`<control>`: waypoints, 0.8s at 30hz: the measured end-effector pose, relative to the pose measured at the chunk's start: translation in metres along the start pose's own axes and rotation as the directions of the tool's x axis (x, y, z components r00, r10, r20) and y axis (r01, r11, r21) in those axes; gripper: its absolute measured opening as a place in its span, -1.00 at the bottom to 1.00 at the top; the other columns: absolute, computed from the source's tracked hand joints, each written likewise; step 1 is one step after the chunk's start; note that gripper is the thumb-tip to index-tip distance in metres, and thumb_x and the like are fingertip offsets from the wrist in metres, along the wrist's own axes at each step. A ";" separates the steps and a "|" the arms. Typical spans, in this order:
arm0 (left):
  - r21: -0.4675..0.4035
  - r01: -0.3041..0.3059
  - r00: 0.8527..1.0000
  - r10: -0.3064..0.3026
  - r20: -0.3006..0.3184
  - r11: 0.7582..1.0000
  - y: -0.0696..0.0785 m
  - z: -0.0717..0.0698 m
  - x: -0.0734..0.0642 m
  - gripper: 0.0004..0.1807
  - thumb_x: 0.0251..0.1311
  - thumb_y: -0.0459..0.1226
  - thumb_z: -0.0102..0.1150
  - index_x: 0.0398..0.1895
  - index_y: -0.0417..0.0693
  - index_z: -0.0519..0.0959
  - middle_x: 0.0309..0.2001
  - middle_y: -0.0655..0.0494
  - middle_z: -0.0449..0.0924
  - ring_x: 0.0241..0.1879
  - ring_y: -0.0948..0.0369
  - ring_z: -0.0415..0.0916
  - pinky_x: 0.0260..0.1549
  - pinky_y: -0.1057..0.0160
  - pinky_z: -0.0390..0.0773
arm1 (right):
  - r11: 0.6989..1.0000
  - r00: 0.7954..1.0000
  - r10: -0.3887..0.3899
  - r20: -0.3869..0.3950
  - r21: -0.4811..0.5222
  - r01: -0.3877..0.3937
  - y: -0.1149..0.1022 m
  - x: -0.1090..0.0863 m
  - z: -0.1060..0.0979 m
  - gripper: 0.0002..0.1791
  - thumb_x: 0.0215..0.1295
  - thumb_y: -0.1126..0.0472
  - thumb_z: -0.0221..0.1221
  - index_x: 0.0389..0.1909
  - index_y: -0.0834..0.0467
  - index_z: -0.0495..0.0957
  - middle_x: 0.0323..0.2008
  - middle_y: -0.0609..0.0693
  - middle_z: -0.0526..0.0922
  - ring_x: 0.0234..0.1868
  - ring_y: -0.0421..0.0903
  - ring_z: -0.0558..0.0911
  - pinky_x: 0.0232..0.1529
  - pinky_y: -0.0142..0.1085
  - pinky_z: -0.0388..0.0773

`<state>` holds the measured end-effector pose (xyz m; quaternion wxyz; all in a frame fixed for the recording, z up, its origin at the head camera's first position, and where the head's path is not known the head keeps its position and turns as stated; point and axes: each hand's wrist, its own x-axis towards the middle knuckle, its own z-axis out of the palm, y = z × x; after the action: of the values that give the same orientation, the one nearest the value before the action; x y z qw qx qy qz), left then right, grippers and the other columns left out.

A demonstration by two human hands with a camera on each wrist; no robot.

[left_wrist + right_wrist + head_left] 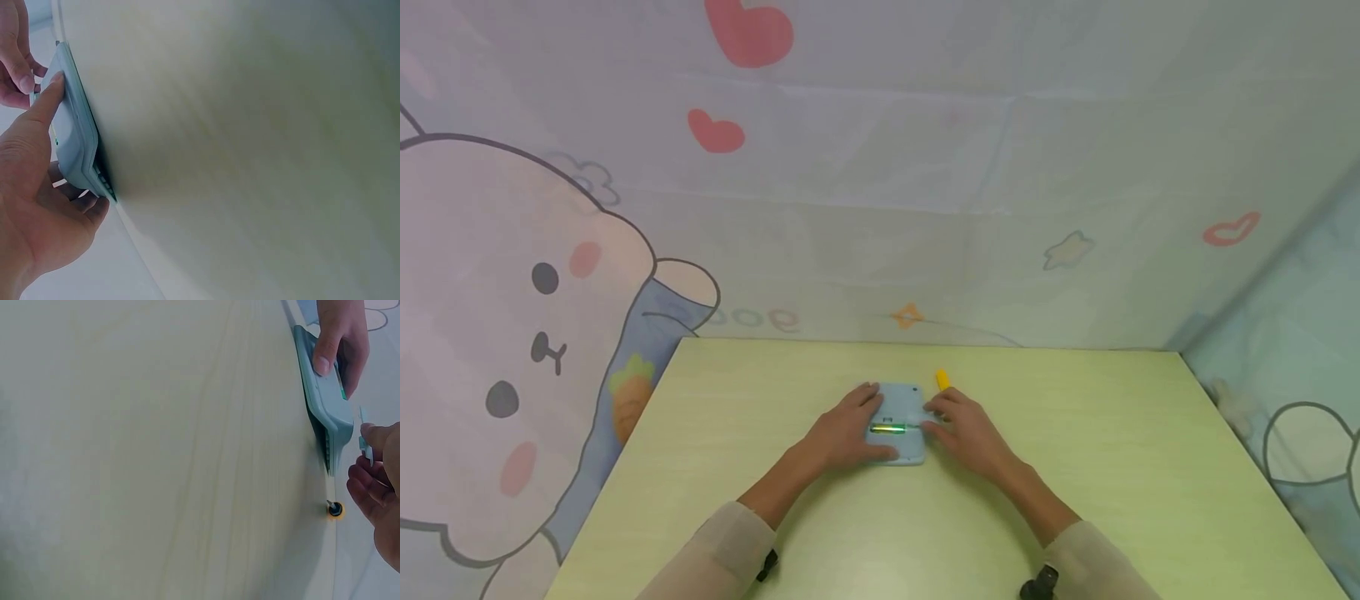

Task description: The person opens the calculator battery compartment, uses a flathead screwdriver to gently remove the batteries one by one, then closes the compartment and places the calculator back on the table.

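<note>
A light blue calculator (900,402) lies back side up on the table, its battery slot uncovered. Inside the slot sits a green and gold battery (887,429). My left hand (848,432) holds the calculator by its edges, thumb on the near part and fingers at the far side. To the right, my right hand (973,435) pinches a small light blue battery cover (369,454) between thumb and fingers, just off the calculator's edge. Beyond the right hand lies a screwdriver (942,380) with a yellow handle, its lower part hidden by the fingers in the head view.
The pale wooden table (737,392) ends at a printed cloth backdrop (865,208) with hearts and a cartoon animal. Another cloth (1300,333) hangs along the right side.
</note>
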<state>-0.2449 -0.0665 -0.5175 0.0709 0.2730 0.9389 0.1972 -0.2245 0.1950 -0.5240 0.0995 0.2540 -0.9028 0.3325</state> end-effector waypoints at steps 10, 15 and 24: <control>-0.008 -0.002 1.000 0.002 0.000 1.000 -0.002 0.001 0.000 0.09 0.22 0.26 0.43 0.61 -0.23 0.29 0.66 -0.06 0.11 0.65 0.00 0.03 0.35 -0.09 0.45 | 1.000 1.000 0.007 -0.025 0.030 -0.006 0.006 -0.004 -0.002 -0.76 0.35 0.28 0.44 -0.02 0.26 0.72 -0.06 0.05 0.67 -0.08 -0.01 0.71 -0.01 -0.11 0.69; 0.000 -0.002 1.000 0.002 0.005 1.000 -0.001 0.002 -0.001 0.09 0.23 0.26 0.42 0.61 -0.23 0.28 0.67 -0.07 0.10 0.65 -0.01 0.03 0.36 -0.09 0.45 | 1.000 0.999 0.007 -0.031 0.015 -0.007 0.008 -0.005 -0.003 -0.75 0.33 0.28 0.46 -0.03 0.25 0.72 -0.06 0.04 0.67 -0.09 -0.03 0.71 -0.01 -0.12 0.69; 0.017 -0.006 1.000 0.006 0.003 1.000 -0.001 0.002 0.000 0.09 0.23 0.27 0.41 0.61 -0.23 0.28 0.66 -0.07 0.11 0.65 -0.01 0.02 0.35 -0.08 0.46 | 1.000 0.999 0.012 -0.031 -0.017 -0.012 0.012 -0.006 -0.006 -0.74 0.33 0.28 0.46 -0.01 0.26 0.73 -0.05 0.03 0.68 -0.09 -0.05 0.69 -0.03 -0.12 0.69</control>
<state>-0.2452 -0.0670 -0.5194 0.0695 0.2768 0.9396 0.1891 -0.2252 0.2086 -0.5283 0.1136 0.2427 -0.9055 0.3289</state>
